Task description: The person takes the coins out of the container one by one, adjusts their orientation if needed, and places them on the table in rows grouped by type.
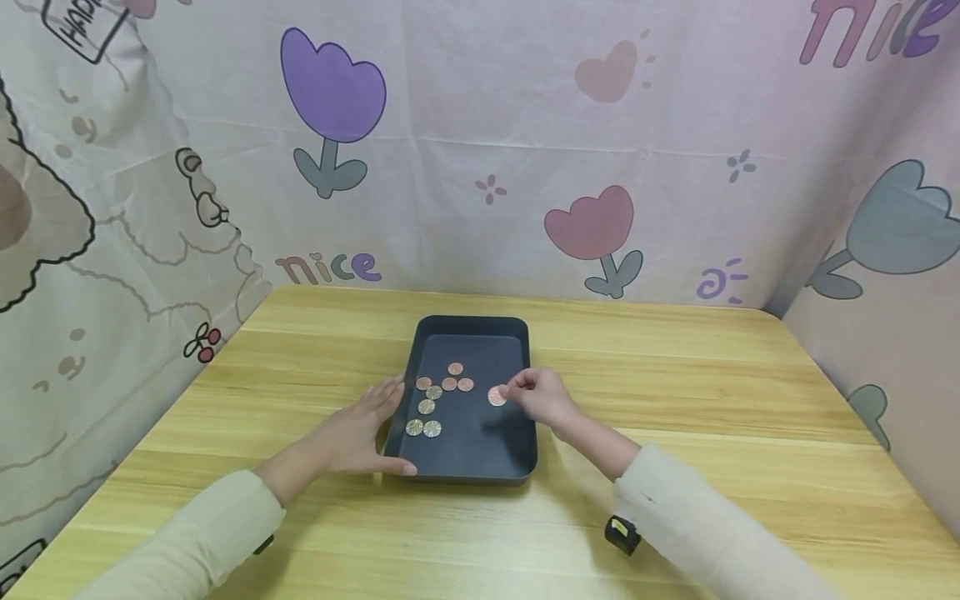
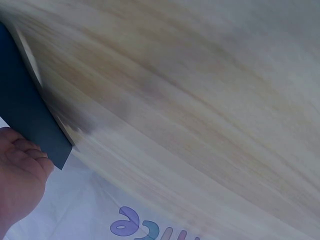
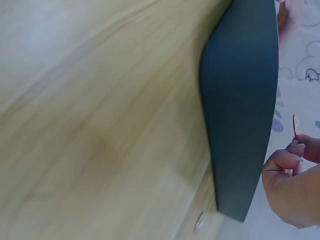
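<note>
A dark rectangular tray (image 1: pixel 480 467) lies on the table. Several copper-coloured coins (image 1: pixel 455 368) and several gold-coloured coins (image 1: pixel 426 407) lie flat in its left half. My left hand (image 1: pixel 348 437) rests against the tray's left side, fingers fairly straight, thumb on the near rim at the corner. In the left wrist view its fingers touch the outer wall. Between thumb and fingertips, my right hand (image 1: pixel 543 397) pinches a copper-coloured coin (image 1: pixel 497 396) over the tray's right half. The right wrist view shows this coin (image 3: pixel 296 125) nearly edge-on, above the tray's rim.
The wooden table (image 1: pixel 675 375) extends on both sides of the tray. A printed cloth (image 1: pixel 465 125) hangs behind the table and along both sides. A small black device (image 1: pixel 622 534) sits below the right sleeve cuff.
</note>
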